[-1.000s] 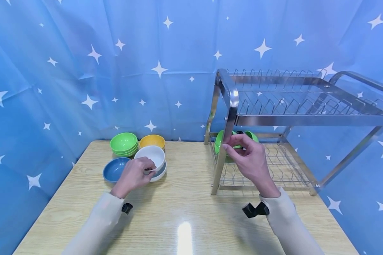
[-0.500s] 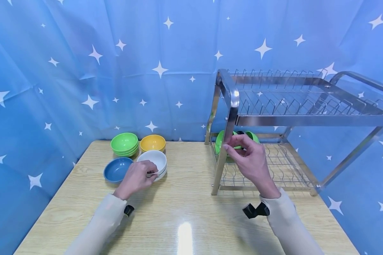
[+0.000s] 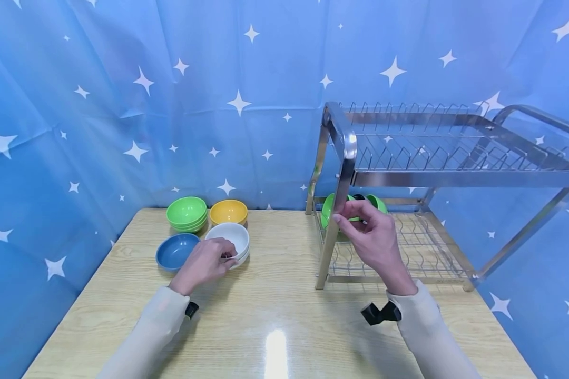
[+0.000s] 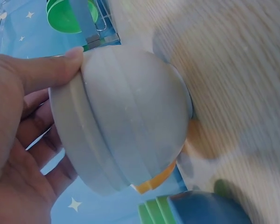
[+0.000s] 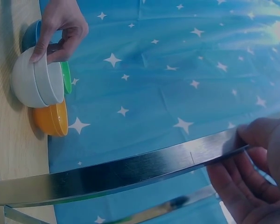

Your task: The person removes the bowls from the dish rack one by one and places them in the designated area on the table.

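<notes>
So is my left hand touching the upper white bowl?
Touching: the left wrist view shows your left hand with its thumb lying against the outside of the upper white bowl.

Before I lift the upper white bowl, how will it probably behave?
The upper white bowl is probably stiff: its rim looks unbent where the left hand grips it. Its smooth wall may slip. Nested in the lower white bowl, it could stick briefly.

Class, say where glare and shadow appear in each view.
Head: bright glare on the table, near the picture's bottom edge; left wrist: soft shadows on the table beside the white bowls; right wrist: washed-out brightness at the upper right of the curtain, shine on the metal rack post.
</notes>
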Motion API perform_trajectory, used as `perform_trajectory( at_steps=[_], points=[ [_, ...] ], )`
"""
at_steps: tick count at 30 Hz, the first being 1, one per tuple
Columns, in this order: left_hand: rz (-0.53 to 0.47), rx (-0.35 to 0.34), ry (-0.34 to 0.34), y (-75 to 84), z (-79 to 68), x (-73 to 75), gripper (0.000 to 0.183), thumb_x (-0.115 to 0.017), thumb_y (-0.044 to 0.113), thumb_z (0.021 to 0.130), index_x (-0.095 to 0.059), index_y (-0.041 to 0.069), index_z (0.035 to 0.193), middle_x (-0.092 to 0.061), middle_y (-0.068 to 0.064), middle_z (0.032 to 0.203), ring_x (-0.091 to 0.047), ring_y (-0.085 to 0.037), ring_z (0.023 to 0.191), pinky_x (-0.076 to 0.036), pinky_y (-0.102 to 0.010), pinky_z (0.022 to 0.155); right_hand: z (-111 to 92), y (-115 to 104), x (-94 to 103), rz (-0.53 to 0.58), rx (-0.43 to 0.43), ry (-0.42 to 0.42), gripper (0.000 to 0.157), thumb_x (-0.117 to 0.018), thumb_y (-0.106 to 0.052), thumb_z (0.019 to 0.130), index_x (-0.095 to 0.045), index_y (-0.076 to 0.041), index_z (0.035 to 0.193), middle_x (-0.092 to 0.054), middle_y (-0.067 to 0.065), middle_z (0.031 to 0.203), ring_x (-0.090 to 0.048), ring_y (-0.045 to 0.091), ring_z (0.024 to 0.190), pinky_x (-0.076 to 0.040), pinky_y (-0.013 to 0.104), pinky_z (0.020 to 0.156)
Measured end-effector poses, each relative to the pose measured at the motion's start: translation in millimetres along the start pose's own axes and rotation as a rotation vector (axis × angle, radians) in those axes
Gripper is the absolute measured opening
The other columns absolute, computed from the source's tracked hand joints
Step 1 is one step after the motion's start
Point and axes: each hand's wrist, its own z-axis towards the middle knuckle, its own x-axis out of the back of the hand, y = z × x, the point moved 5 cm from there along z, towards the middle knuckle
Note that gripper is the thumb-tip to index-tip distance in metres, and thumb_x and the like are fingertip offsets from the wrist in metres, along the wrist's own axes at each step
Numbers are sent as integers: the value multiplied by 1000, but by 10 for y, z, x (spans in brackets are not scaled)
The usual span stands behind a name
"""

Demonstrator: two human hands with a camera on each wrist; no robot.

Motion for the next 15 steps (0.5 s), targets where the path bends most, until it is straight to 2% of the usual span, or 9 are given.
perform_trajectory(
  at_steps=[5,9,15],
  points=[
    [-37,43,-52,-5,9,-4,13,-87,21,82,-73,23,82,-69,11,82,-61,-11,81,-54,-36,77,-2,11,0,2,-7,-6,16,-73,-12,96,-69,-3,109,-70,10,98,-70,1,90,-61,17,79],
    [-66,68,-75,2,1,-19,14,-85,24,84,-75,20,93,-71,5,96,-66,-15,90,-58,-37,81,-1,10,6,-5,-9,-4,16,-73,-11,96,-69,-2,109,-70,10,98,-70,0,91,-60,17,79],
    [-110,63,-25,15,7,-20,30,-85,29,85,-75,16,111,-69,-4,120,-66,-24,112,-58,-44,94,-2,7,10,-12,-18,-17,17,-72,-12,96,-69,-2,110,-69,8,98,-69,-1,92,-60,16,79]
  ],
)
